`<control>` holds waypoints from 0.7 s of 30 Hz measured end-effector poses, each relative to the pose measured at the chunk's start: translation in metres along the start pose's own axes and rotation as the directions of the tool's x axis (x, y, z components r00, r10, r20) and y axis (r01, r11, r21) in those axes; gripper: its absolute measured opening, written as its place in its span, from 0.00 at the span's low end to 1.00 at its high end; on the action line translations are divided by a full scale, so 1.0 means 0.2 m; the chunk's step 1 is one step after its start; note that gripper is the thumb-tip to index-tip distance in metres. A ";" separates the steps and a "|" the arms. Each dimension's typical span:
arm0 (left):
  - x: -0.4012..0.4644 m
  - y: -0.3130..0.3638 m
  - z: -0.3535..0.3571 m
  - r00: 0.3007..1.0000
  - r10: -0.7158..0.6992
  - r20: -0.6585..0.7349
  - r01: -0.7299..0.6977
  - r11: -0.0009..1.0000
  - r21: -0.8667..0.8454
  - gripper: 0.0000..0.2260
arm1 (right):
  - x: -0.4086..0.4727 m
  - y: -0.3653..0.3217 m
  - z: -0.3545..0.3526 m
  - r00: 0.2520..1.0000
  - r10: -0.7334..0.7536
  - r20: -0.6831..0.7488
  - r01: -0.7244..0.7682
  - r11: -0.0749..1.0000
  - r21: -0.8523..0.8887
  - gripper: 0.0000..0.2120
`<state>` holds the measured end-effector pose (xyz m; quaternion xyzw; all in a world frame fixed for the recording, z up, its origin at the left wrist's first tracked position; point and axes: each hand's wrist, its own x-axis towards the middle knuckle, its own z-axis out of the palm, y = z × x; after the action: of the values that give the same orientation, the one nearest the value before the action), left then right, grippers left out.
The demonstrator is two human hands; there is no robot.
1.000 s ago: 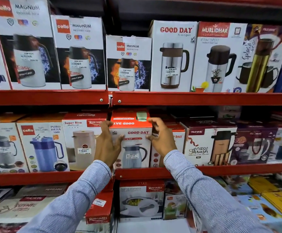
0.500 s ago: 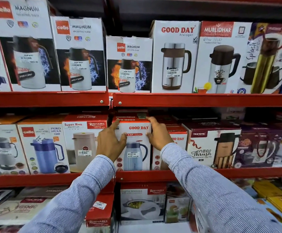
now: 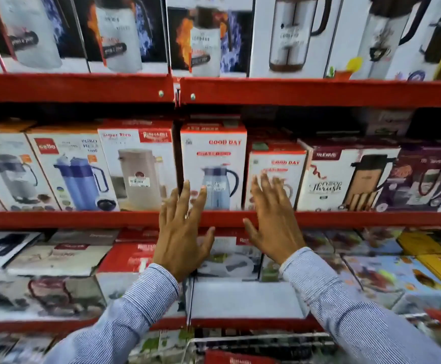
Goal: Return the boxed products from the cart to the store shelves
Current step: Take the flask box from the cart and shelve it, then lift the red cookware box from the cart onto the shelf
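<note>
A white and red Good Day jug box (image 3: pixel 213 153) stands upright on the middle red shelf (image 3: pixel 82 219), between a Super Rivo box (image 3: pixel 137 164) and a smaller Good Day box (image 3: pixel 277 164). My left hand (image 3: pixel 182 232) hovers in front of the shelf edge below that box, fingers spread, holding nothing. My right hand (image 3: pixel 272 219) is open too, fingers over the smaller box's front, apart from the first box. At the bottom the wire cart (image 3: pixel 253 342) shows, with a red box (image 3: pixel 237 358) inside it.
Tall flask boxes (image 3: pixel 206 40) line the top shelf. Cello (image 3: pixel 69 169) and Trueware (image 3: pixel 345 174) boxes flank the middle row. Flat boxes (image 3: pixel 56 256) are stacked on the lower shelf. The cart rim lies close under my forearms.
Both hands let go of the Good Day box, which now stands pushed in on the shelf, and drew back and down. My head tilted down, bringing the cart into view.
</note>
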<state>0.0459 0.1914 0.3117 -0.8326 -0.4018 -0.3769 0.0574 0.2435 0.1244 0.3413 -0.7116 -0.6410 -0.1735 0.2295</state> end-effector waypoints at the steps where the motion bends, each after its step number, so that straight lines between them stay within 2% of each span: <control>1: -0.07 0.00 0.03 0.999 0.015 0.029 -0.016 0.999 0.035 0.39 | -0.08 0.01 0.04 1.000 0.009 0.006 -0.009 1.000 -0.009 0.42; 6: -0.46 0.00 0.21 0.969 0.045 0.245 -0.074 0.991 0.112 0.41 | -0.53 0.09 0.30 0.981 0.110 0.158 -0.107 0.994 -0.023 0.44; 8: -0.63 0.00 0.27 0.939 -0.001 0.344 -0.030 0.996 0.084 0.41 | -0.69 0.13 0.39 0.959 0.160 0.235 -0.160 0.987 -0.020 0.42; 10: -0.83 0.01 0.37 0.867 -0.039 0.497 0.019 0.999 0.045 0.42 | -0.88 0.17 0.53 0.910 0.223 0.348 -0.228 0.973 -0.027 0.41; 12: -0.99 0.01 0.42 0.804 -0.079 0.590 0.101 0.995 -0.005 0.42 | -1.02 0.21 0.62 0.875 0.261 0.407 -0.286 0.958 0.000 0.41; 14: -1.15 0.02 0.51 0.693 -0.110 0.713 0.214 0.975 -0.057 0.41 | -1.17 0.24 0.76 0.784 0.322 0.531 -0.390 0.921 0.018 0.41; 16: -1.29 0.02 0.59 0.605 -0.143 0.783 0.340 0.936 -0.092 0.40 | -1.33 0.27 0.89 0.655 0.379 0.654 -0.504 0.864 0.003 0.40; 19: -1.41 0.04 0.71 0.483 -0.249 0.839 0.581 0.809 -0.095 0.33 | -1.50 0.29 1.05 0.414 0.459 0.786 -0.742 0.671 -0.001 0.35; 21: -1.46 0.04 0.79 0.406 -0.344 0.847 0.691 0.722 -0.038 0.29 | -1.57 0.30 1.13 0.305 0.472 0.827 -0.819 0.573 -0.025 0.33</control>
<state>0.0281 0.0666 0.0053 -0.7295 -0.5433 -0.0353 -0.4141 0.2552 -0.0180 -0.0236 -0.8460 -0.3387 0.3911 0.1286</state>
